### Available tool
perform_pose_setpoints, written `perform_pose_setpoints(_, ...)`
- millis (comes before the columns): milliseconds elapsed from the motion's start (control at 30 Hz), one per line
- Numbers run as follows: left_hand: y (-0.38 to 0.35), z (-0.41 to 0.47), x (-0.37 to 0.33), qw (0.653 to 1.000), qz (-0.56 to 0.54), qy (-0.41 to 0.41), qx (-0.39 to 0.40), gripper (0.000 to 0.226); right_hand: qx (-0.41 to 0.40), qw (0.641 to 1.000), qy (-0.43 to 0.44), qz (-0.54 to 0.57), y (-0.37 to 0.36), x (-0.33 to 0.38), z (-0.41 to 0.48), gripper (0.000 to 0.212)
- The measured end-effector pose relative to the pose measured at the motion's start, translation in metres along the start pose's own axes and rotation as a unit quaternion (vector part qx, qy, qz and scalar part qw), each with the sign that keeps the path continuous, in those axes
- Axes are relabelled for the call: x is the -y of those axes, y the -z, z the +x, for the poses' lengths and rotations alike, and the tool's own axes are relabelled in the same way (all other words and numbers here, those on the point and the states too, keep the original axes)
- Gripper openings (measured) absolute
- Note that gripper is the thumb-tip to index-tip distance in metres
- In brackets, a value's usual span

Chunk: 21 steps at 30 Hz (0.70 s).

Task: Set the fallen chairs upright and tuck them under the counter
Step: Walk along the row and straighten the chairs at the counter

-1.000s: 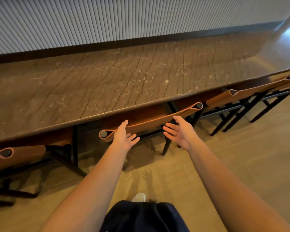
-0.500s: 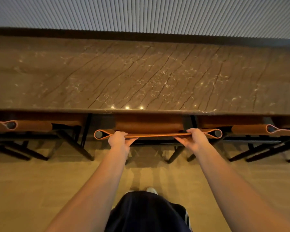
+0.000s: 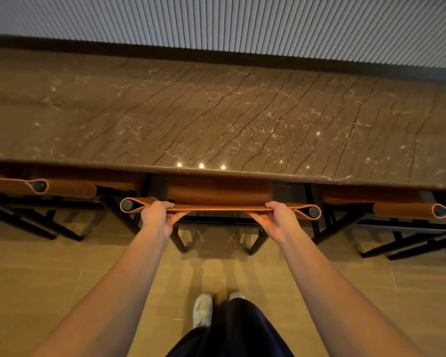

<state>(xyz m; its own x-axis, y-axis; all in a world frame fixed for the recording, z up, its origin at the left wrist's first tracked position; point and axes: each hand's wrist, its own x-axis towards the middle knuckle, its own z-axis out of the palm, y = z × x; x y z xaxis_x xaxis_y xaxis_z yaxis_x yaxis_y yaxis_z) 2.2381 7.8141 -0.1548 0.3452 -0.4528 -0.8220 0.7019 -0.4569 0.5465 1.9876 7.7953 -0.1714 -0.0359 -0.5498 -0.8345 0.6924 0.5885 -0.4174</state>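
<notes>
The tucking step is in hand: the middle chair (image 3: 220, 208) is standing upright on the floor (image 3: 62, 279), its seat lying partly beneath the edge of the marbled surface (image 3: 216, 119). The left hand (image 3: 157, 215) and the right hand (image 3: 277, 218) are both gripping its leather backrest near the two ends, fingers (image 3: 162, 205) curling over the top edge. The left neighbour chair (image 3: 70, 188) and the right neighbour chair (image 3: 402, 210) are sitting upright and looking tucked in. The next move is probably calling for an even forward push from both hands, keeping the legs square so they are not catching the neighbours' frames
</notes>
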Motion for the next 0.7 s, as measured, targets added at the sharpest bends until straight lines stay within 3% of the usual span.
perform_pose_setpoints(233, 0.003, 0.031, -0.036, 1.0, 0.001, 0.009, 0.015, 0.045, -0.004, 1.0, 0.001, 0.011, -0.041, -0.005, 0.009, 0.038)
perform_pose_setpoints(433, 0.003, 0.036, -0.035, 1.0, 0.011, 0.01, 0.014, 0.043, -0.016, 1.0, 0.013, 0.006, -0.04, -0.008, 0.013, 0.019)
perform_pose_setpoints(700, 0.01, 0.033, -0.03, 0.999, 0.03, -0.004, 0.038, 0.033, -0.032, 0.998, 0.051, -0.007, -0.029, -0.024, 0.001, 0.023)
